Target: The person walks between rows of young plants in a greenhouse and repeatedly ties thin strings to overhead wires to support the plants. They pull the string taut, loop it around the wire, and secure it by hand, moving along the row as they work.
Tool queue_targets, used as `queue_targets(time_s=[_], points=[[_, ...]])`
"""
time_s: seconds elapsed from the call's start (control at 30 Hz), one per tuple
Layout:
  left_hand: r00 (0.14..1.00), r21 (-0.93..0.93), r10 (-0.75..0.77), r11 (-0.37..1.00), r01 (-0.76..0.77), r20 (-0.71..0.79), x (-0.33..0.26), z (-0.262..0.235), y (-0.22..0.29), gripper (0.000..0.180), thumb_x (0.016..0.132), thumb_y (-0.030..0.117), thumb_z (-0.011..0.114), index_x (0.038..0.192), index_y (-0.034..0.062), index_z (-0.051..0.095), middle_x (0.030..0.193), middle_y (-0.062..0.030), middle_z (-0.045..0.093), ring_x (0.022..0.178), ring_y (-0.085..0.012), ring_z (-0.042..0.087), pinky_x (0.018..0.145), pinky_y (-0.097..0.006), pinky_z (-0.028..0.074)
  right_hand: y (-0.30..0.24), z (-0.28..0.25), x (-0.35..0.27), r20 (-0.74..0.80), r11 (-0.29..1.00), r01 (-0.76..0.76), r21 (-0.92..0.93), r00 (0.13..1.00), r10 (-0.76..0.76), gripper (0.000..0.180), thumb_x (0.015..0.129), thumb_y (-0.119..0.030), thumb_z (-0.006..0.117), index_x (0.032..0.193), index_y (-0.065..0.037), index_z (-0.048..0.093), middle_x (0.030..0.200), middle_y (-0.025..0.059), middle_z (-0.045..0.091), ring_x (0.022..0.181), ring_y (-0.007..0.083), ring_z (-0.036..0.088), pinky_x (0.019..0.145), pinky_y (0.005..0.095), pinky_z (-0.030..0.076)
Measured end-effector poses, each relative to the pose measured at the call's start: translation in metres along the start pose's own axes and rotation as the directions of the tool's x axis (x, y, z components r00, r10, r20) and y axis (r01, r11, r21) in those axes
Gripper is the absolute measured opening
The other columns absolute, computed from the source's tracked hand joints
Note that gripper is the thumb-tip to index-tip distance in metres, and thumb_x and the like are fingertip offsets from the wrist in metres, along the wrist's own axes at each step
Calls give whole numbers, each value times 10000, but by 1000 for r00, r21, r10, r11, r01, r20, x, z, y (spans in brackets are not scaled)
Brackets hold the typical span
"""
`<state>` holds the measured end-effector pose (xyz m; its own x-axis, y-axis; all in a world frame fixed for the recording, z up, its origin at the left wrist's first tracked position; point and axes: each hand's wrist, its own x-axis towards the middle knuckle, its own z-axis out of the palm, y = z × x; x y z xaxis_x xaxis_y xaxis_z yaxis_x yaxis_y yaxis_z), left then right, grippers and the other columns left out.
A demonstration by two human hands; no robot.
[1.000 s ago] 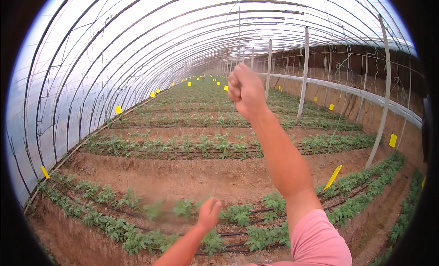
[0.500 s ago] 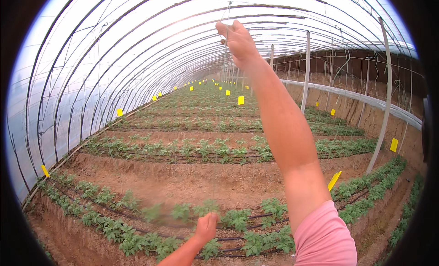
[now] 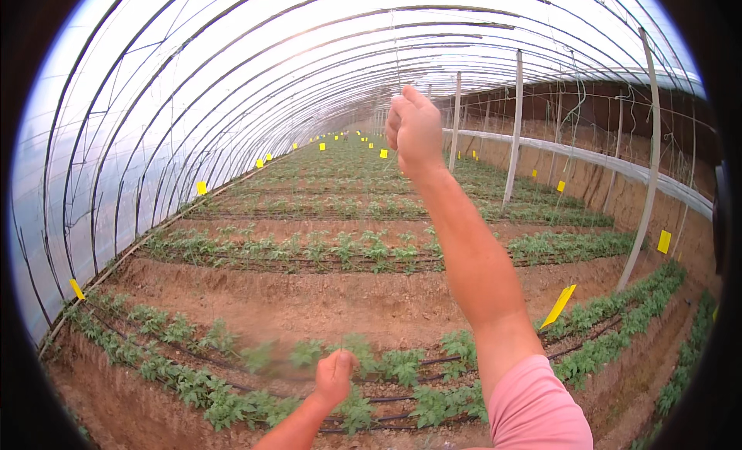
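My right hand [image 3: 417,133] is raised at the upper middle with the arm stretched forward. Its fingers are closed on a thin string [image 3: 396,48], which runs up from them toward the roof frame. Low in the middle, my left hand [image 3: 335,376] is also closed, thumb on top, above the nearest row of plants. A very faint line rises from its fingers and looks like the lower part of the string. Just behind that hand are leafy green plants [image 3: 401,367], some blurred.
Dark curved roof ribs [image 3: 147,71] arch overhead. Pale posts [image 3: 516,133] stand on the right before an earthen wall. Yellow cards [image 3: 558,306] hang among the rows. Black drip hoses [image 3: 440,363] run along the near bed, with bare soil [image 3: 309,299] behind it.
My right hand has come down from near the roof, its fingers now curled in along the string. My left hand has shifted slightly left and up, staying closed.
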<state>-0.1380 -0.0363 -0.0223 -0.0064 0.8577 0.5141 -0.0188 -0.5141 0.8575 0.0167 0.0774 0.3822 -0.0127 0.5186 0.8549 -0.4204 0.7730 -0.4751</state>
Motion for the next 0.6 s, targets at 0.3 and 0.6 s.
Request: queue_targets(time_s=[0.3, 0.6], points=[[999, -38, -1, 999, 2, 35, -4, -10, 12, 459, 1054, 368, 449, 811, 18, 621, 629, 16, 501, 596, -77, 439, 535, -276, 368, -9, -6, -10, 41, 751, 255, -609, 956, -291, 256, 1001, -211, 537, 1080, 22, 464, 764, 43, 544, 661, 131, 511, 583, 297, 447], [978, 144, -204, 970, 197, 35, -66, -25, -22, 451, 1044, 339, 454, 791, 0, 609, 620, -51, 521, 590, -129, 467, 549, -333, 397, 61, -7, -214, 361, 934, -171, -312, 889, 283, 546, 1024, -447, 513, 1239, 49, 438, 1117, 174, 620, 929, 219, 604, 837, 390, 506]])
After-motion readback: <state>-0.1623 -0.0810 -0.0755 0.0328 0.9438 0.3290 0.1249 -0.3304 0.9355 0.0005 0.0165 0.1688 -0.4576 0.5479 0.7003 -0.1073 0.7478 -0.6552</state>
